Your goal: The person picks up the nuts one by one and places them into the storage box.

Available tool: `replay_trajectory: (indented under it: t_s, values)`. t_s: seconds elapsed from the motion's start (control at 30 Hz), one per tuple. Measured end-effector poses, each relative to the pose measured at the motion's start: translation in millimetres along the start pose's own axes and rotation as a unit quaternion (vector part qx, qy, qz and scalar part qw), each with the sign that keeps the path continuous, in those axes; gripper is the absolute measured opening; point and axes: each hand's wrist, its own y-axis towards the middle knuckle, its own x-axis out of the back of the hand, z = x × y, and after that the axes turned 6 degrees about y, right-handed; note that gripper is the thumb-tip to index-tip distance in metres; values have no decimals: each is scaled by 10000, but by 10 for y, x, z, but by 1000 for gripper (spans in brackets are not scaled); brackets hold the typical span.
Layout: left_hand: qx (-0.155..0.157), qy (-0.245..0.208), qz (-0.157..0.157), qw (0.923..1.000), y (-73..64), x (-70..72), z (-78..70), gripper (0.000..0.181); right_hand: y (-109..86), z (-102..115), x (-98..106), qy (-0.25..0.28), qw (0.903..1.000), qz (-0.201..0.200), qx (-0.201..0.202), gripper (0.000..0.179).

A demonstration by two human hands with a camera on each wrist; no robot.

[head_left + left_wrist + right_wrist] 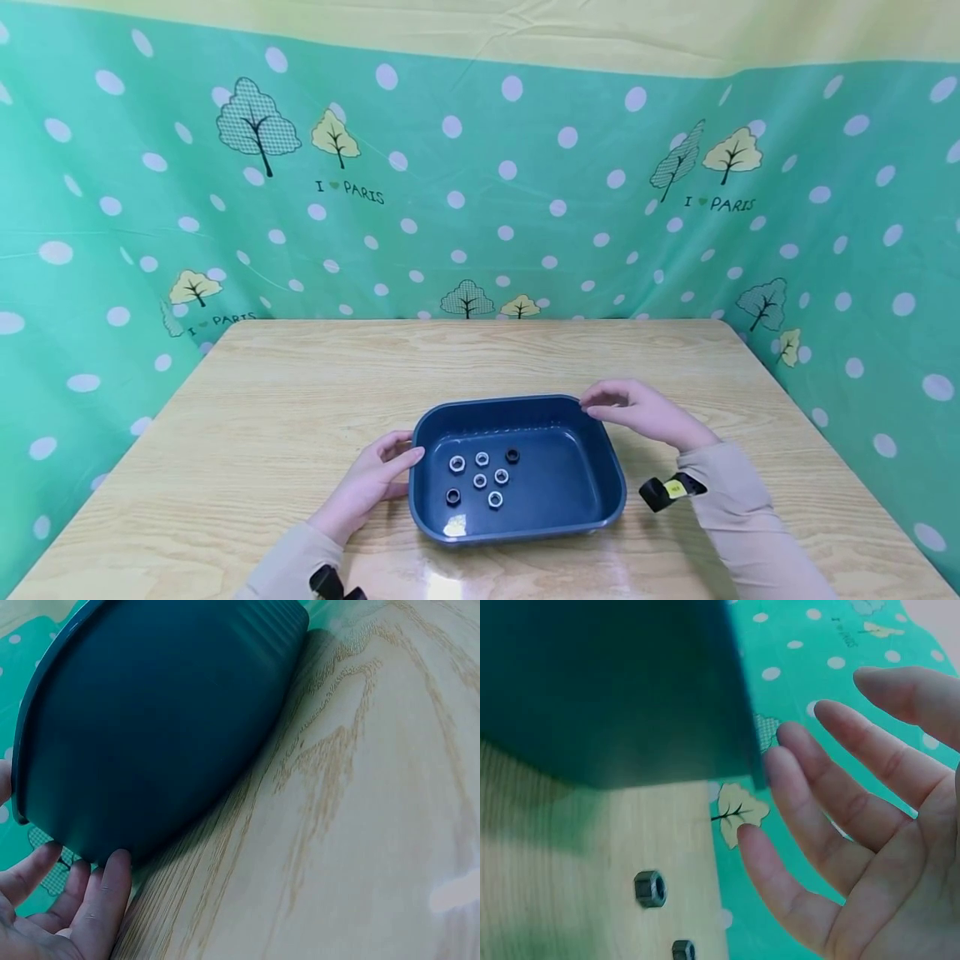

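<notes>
A dark blue plastic basin (525,529) sits on the table, its long side facing me. Inside lie several hex nuts, most silvery like this nut (495,500), along with two black nuts (453,497), all toward the left half. My left hand (373,477) grips the left rim, thumb over the edge and fingers against the outer wall (157,735). At the far right corner, my right hand (637,411) has its fingertips right at the rim. The right wrist view shows that hand's fingers (799,787) spread and loosely bent beside the basin wall.
Two dark nuts, the larger nut (650,889) among them, lie on the wood outside the basin in the right wrist view. The wood-grain table (300,392) is bordered at the back and sides by a green dotted cloth (510,200).
</notes>
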Motion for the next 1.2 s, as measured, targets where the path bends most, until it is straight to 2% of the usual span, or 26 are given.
replay_trajectory:
  t_s: [0.2, 0.43, 0.87, 0.97, 1.2]
  values:
    - [1, 40, -38, 10000, -1, -3, -7, 49, -28, -82, 21, 21, 9987, -397, -328, 25]
    - [5, 28, -39, 10000, -9, -8, -4, 49, -37, -210, 38, 84, 9977, -571, -354, 25]
    - [-8, 33, 19, 10000, -9, 1, -17, 50, 12, -307, 168, -297, 9874, -1295, -864, 32]
    - [-21, 35, 51, 10000, -5, 4, -16, 50, 28, -333, 201, -363, 9846, -1405, -974, 33]
    - [-12, 15, 65, 10000, 0, 3, -19, 50, 68, -397, 276, -589, 9832, -1454, -931, 34]
